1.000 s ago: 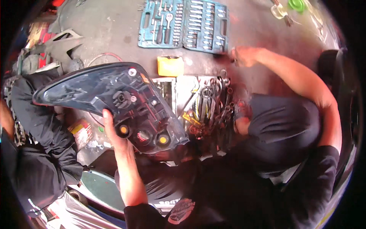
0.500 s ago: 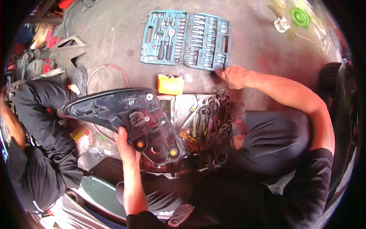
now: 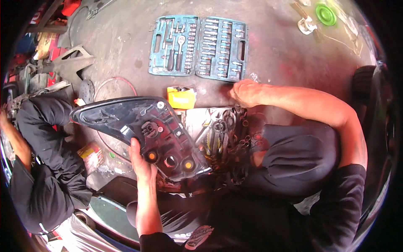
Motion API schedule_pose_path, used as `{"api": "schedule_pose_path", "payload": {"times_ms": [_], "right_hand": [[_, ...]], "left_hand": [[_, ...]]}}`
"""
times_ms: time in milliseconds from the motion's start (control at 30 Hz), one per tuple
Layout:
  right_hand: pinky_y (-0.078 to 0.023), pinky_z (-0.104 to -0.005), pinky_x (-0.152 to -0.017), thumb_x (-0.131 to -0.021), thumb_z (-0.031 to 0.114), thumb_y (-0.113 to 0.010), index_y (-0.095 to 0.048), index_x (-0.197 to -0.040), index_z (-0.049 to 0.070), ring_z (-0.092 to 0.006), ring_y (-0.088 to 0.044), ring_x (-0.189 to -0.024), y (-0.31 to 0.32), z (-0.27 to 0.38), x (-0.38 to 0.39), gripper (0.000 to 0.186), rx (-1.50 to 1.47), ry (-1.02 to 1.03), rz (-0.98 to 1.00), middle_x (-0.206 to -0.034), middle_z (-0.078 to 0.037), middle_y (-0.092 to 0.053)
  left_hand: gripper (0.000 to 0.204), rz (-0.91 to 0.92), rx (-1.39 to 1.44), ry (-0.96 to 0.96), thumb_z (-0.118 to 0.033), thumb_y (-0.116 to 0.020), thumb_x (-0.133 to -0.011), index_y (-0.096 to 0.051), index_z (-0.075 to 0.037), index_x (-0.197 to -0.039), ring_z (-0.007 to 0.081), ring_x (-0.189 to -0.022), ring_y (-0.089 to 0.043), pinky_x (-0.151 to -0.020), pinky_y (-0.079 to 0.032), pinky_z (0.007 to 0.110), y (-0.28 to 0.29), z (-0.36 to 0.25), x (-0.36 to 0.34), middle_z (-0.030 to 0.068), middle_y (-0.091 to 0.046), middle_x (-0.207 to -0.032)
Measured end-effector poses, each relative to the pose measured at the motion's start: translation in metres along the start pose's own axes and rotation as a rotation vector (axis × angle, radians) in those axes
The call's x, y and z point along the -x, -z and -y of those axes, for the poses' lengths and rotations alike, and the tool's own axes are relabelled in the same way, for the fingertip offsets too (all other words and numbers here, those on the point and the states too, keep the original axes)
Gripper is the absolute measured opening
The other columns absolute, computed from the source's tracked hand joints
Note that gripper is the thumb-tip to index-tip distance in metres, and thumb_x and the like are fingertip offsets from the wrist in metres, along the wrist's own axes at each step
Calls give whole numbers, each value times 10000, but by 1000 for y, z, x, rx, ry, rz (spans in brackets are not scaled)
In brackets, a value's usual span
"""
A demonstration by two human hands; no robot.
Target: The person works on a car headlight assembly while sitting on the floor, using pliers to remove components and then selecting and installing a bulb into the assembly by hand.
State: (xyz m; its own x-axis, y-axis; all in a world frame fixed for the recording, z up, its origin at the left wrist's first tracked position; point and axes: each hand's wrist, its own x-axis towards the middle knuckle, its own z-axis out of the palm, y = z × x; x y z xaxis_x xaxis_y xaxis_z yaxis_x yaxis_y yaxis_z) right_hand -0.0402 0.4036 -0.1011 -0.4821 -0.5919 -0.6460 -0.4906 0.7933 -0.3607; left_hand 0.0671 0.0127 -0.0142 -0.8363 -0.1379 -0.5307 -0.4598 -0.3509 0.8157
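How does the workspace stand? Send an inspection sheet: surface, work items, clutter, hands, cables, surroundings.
Surface: grey floor, stained.
Work items: dark lamp housing; blue-green socket case lying open.
Clutter: piled wrenches, yellow container, green round object.
Hands: left hand holds the lamp housing; right hand is by the socket case's near right corner, contact and grip unclear.
Cables: red hose or cord curving on the floor.
Surroundings: another person at left; apparent tire at right.

Dark lamp housing (image 3: 149, 129), back upward
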Motion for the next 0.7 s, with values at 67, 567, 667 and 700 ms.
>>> {"api": "schedule_pose_path", "payload": {"times_ms": [67,567,667,700], "right_hand": [[-569,-486,-841,-827,161,-670,-704,-1021,54,-371,-712,-1002,1,-4,4,224,71,-24,-3,-1035,-185,-732],[-572,-501,-777,-842,174,-651,-719,-947,39,-402,-712,-905,-9,23,23,185,0,126,-58,-911,-189,-735],[-573,-499,-785,-844,189,-659,-718,-917,28,-405,-714,-896,-13,18,17,186,-5,123,-48,-905,-195,-735],[-575,-499,-778,-846,192,-662,-723,-910,28,-408,-714,-885,-15,16,16,186,-40,124,-91,-893,-199,-734]], "left_hand": [[672,8,3,-7,-563,-590,-1005,-534,-65,-1452,297,-1264,-613,-1086,-500,494,-8,0,0,131,-637,-1378],[605,12,-17,-69,-478,-599,-1023,-538,-41,-1436,258,-1245,-626,-1089,-495,438,-46,2,2,112,-641,-1363],[617,13,-77,-100,-481,-601,-1021,-537,-24,-1431,257,-1245,-627,-1087,-498,434,-49,-1,4,112,-637,-1372],[619,21,-92,-106,-480,-602,-1020,-537,-20,-1429,256,-1246,-627,-1087,-499,433,-49,-2,4,112,-636,-1374]]}}
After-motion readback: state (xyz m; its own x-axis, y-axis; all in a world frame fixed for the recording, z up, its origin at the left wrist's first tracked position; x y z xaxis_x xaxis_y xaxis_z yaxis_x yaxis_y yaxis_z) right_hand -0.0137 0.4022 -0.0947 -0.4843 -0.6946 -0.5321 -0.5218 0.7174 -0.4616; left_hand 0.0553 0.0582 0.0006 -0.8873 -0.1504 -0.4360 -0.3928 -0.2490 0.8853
